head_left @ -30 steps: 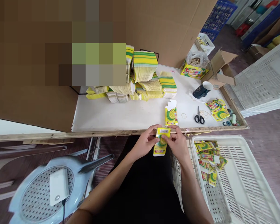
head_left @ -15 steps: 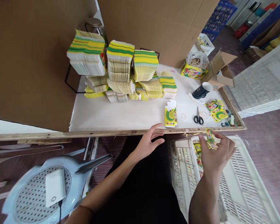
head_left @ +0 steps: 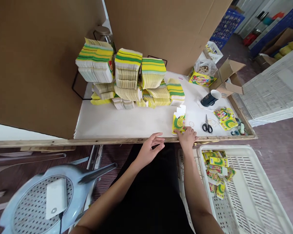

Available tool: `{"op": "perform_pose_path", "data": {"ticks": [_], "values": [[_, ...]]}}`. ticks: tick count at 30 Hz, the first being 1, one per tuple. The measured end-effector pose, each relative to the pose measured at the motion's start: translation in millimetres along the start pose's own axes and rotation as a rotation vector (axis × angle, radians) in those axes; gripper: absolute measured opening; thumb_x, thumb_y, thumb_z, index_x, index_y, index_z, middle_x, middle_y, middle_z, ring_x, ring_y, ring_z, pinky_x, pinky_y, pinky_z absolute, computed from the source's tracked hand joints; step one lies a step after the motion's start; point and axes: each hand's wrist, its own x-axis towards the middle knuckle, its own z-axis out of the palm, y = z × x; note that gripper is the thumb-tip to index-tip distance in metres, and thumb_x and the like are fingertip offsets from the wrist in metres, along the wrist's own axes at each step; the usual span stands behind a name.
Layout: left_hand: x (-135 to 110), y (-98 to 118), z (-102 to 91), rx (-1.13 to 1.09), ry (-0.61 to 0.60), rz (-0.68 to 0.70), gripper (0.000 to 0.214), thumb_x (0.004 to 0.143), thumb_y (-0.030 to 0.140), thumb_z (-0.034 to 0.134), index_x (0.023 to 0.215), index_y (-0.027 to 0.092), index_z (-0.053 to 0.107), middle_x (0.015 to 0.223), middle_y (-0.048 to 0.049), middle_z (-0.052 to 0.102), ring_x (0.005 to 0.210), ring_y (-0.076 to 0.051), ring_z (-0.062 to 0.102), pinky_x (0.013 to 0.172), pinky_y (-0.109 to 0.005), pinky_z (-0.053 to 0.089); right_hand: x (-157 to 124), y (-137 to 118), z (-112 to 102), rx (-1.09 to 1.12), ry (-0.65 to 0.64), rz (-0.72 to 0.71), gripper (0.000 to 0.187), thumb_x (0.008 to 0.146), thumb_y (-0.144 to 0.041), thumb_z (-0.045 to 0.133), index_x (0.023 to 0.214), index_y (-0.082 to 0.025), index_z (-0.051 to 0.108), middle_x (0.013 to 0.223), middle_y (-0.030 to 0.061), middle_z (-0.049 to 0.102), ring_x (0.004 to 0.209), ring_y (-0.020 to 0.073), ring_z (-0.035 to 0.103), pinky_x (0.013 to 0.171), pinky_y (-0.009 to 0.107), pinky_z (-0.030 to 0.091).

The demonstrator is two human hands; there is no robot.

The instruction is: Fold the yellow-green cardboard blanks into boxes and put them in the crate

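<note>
A small yellow and green cardboard carton (head_left: 178, 118) lies near the table's front edge, its white end flaps pointing away from me. My right hand (head_left: 187, 138) is at the carton's near end, thumb on its face and fingers curled at its right side. My left hand (head_left: 150, 149) hovers just in front of the wooden edge, empty, with thumb and fingers apart. Stacks of flat yellow, green and white cartons (head_left: 128, 70) stand at the back. Below on the right, a white plastic basket (head_left: 246, 191) holds several small filled cartons (head_left: 218, 162).
Black-handled scissors (head_left: 207, 125), a dark mug (head_left: 210, 98) and flattened packs (head_left: 226, 118) are on the table's right side. Farther back stands an open cardboard box (head_left: 228, 78). A blue stool (head_left: 70, 175) carries a white power bank (head_left: 56, 198) at lower left.
My right hand has moved left from above the basket to the carton on the table. The small pack it held is no longer visible in it. My left hand has shifted slightly left.
</note>
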Motion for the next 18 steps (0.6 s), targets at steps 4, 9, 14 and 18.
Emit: {"op": "perform_pose_path", "data": {"ticks": [4,9,14,18], "values": [[2.5,-3.6,9.3,0.02,-0.04,0.011,0.051,0.085,0.037,0.068,0.129,0.017,0.052,0.119,-0.0143,0.066,0.107,-0.022,0.066,0.104,-0.043,0.047,-1.5,4.3,1.9,0.229,0.127,0.013,0.044,0.078,-0.045,0.065,0.106,-0.012,0.057,0.112,0.0221,0.063,0.112,0.0403,0.048,0.096,0.054,0.03],[5.7,-6.9,4.1,-0.075,0.011,-0.001,0.053,0.082,0.041,0.07,0.126,0.016,0.054,0.119,-0.0156,0.067,0.108,-0.024,0.066,0.104,-0.045,0.047,-20.7,6.7,-8.4,0.667,0.068,-0.035,0.036,0.084,-0.048,0.056,0.101,-0.017,0.056,0.089,0.0096,0.068,0.081,0.0234,0.06,0.081,0.041,0.047],[13.3,-5.6,-5.1,-0.398,-0.053,0.059,0.055,0.081,0.045,0.072,0.127,0.017,0.058,0.13,-0.0151,0.064,0.12,-0.027,0.062,0.107,-0.043,0.046,-69.9,-5.7,-22.9,1.339,-0.327,-0.004,0.042,0.073,-0.044,0.078,0.102,-0.02,0.059,0.086,0.0046,0.071,0.08,0.02,0.067,0.081,0.037,0.054],[12.3,3.6,-3.6,-0.557,-0.19,0.029,0.056,0.077,0.048,0.075,0.123,0.02,0.062,0.133,-0.0135,0.063,0.127,-0.03,0.057,0.108,-0.042,0.045,-94.1,-15.4,-28.7,1.461,-0.487,0.059,0.036,0.072,-0.039,0.081,0.097,-0.021,0.063,0.086,0.0039,0.073,0.081,0.0196,0.068,0.083,0.037,0.054]]}}
